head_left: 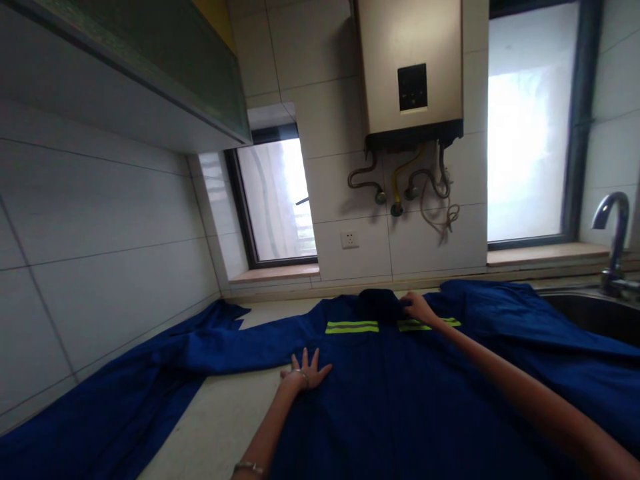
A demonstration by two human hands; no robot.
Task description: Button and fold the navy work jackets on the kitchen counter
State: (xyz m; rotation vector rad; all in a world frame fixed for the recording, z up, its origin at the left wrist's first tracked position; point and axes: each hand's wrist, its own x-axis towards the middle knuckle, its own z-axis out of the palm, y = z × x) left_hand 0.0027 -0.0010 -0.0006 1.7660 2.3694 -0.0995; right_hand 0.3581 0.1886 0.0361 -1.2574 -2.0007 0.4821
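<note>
A dark blue work jacket (380, 400) with yellow-green reflective strips lies spread on the pale countertop (225, 413). Its collar (377, 303) points toward the wall, and one sleeve (245, 347) stretches out to the left. My left hand (306, 375) rests on the jacket below the left strip, fingers spread, with nothing in its grasp. Up at the right side of the collar, my right hand (416, 308) is closed on the jacket's cloth. My right forearm hides part of the right strip.
More blue cloth lies at the left (90, 413) and right (510, 320). At the far right are a sink (575, 303) and a curved faucet (623, 227). A water heater (410, 40) hangs on the tiled wall, and a cabinet (150, 73) overhangs the left side.
</note>
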